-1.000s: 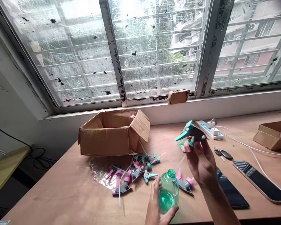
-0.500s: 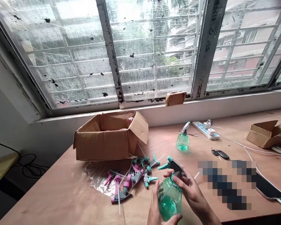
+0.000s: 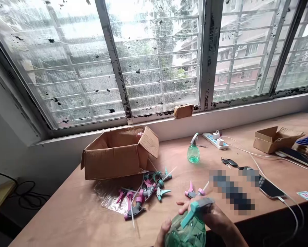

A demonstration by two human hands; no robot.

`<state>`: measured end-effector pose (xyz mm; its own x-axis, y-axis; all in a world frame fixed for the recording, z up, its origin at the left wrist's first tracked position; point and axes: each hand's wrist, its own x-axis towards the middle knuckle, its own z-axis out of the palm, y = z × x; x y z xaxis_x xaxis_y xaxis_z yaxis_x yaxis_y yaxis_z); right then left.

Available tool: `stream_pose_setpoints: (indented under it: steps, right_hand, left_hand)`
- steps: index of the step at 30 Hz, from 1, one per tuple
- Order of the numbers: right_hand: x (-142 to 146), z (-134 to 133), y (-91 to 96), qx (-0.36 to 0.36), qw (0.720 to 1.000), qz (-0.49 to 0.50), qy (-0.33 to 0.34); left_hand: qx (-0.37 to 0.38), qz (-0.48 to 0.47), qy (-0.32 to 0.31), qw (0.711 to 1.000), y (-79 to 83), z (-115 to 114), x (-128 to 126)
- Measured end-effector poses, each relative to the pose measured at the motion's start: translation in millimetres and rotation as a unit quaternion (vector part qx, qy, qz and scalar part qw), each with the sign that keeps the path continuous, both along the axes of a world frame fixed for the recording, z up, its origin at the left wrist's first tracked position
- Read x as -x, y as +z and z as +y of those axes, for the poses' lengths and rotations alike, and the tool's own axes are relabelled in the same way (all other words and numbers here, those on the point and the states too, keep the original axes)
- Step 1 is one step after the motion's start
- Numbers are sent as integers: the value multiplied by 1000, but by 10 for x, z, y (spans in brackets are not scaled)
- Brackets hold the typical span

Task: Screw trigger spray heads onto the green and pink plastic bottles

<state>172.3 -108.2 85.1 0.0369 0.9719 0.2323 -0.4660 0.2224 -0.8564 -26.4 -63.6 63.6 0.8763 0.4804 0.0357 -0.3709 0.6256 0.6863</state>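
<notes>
At the bottom edge my left hand (image 3: 162,234) is wrapped round a clear green spray bottle (image 3: 187,233). My right hand (image 3: 210,216) is closed over the teal and grey trigger head (image 3: 197,207) sitting on the bottle's neck. Just beyond lies a loose pink trigger head (image 3: 192,192). A heap of pink and teal trigger heads (image 3: 146,192) rests on clear plastic film in front of an open cardboard box (image 3: 119,152). Farther back stands a finished green spray bottle (image 3: 193,151) with a white trigger.
On the wooden table (image 3: 74,212) lie a white power strip (image 3: 215,140) with chargers, keys (image 3: 228,162), a phone (image 3: 268,187) on a white cable, and a small cardboard box (image 3: 273,139) at the right. A barred window runs along the back.
The bottle and both hands have come nearer to me and lower in view. The trigger head, held up in the air a second ago, now sits on the bottle's neck. The camera has turned right.
</notes>
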Motion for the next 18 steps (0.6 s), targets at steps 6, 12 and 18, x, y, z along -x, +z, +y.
stream_pose_setpoints:
  steps: [6, 12, 18]
  right_hand:
    - [229, -256, 212, -12, 991, 59, -121]
    - [396, -833, 410, 27, 970, 55, -234]
    - [348, -1416, 423, -65, 984, 6, -167]
  left_hand:
    - [-131, 56, 143, 979, 111, -391, 82]
    - [-543, 257, 373, 707, 284, -1047, 200]
    - [-421, 172, 261, 852, 346, -1396, 244]
